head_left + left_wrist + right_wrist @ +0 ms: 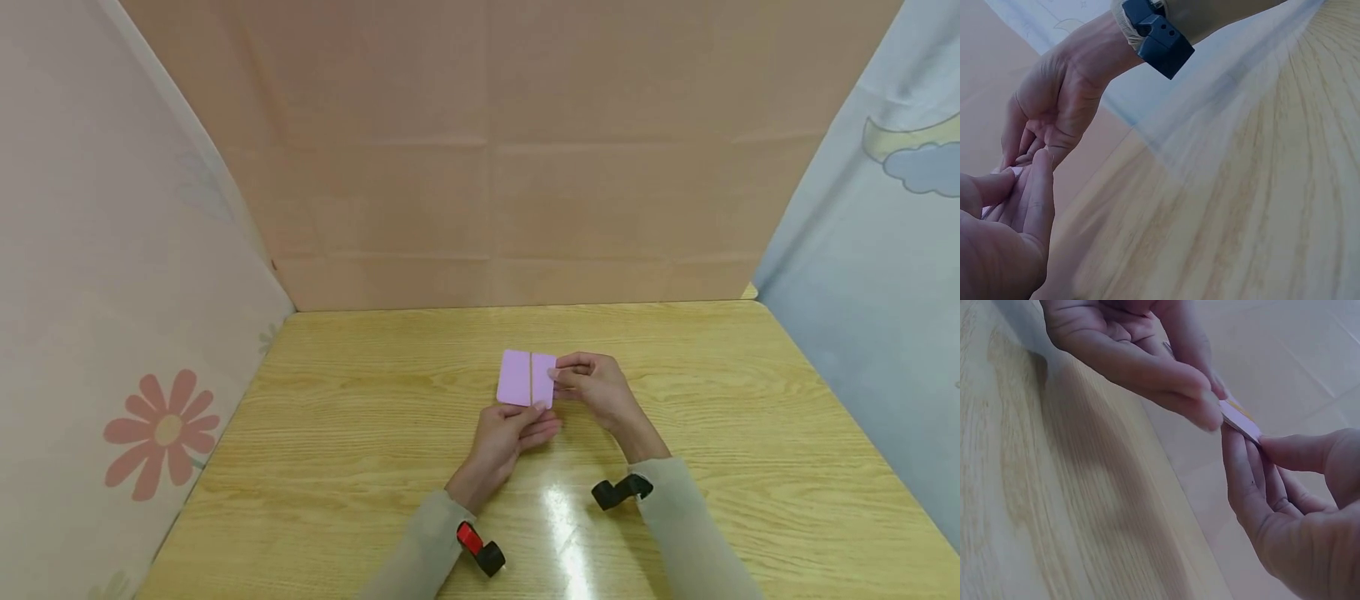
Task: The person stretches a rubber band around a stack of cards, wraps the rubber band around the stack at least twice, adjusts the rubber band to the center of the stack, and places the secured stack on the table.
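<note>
A small stack of lilac-pink cards with rounded corners is held above the table in the head view. A thin tan rubber band runs across it, right of its middle. My left hand pinches the near edge, thumb on top and fingers beneath. At the right edge, my right hand pinches the stack between thumb and fingers. The right wrist view shows the cards nearly edge-on, thin and layered. In the left wrist view the fingers hide most of them.
The wood-grain table reaches to an orange-tan cloth at the back. A curtain with a flower stands on the left, a pale blue one on the right. Light glares off the near tabletop.
</note>
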Available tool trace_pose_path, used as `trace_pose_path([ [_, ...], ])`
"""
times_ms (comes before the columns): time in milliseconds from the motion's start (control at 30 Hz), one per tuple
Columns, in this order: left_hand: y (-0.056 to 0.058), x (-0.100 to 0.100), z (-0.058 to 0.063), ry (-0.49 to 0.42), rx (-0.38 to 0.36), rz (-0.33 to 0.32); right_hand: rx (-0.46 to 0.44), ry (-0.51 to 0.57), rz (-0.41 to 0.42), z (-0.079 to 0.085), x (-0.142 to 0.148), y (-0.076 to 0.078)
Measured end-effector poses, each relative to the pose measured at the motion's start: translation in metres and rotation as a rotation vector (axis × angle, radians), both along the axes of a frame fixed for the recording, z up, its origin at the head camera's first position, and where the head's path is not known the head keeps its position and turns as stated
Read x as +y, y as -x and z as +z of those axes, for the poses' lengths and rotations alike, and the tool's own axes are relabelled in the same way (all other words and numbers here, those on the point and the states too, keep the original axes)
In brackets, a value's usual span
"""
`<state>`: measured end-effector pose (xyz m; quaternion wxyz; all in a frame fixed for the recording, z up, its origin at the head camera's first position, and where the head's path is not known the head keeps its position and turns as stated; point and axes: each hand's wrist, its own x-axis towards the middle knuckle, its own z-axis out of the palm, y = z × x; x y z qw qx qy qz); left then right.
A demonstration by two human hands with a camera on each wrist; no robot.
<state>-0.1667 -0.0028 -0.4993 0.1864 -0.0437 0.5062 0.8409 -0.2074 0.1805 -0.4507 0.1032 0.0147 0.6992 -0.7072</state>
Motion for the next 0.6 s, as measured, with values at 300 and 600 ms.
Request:
trace_pose_path([
  [300, 0.0022, -0.0062, 0.0017, 0.027, -0.021, 0.012, 0.005, 0.014, 0.016, -0.0009, -0.0024, -0.0006],
  [600, 0.0016, -0.0095, 0.0069, 0.031, -0.067, 0.032, 0.013, 0.003, 0.02, -0.0002, -0.0013, -0.0014],
])
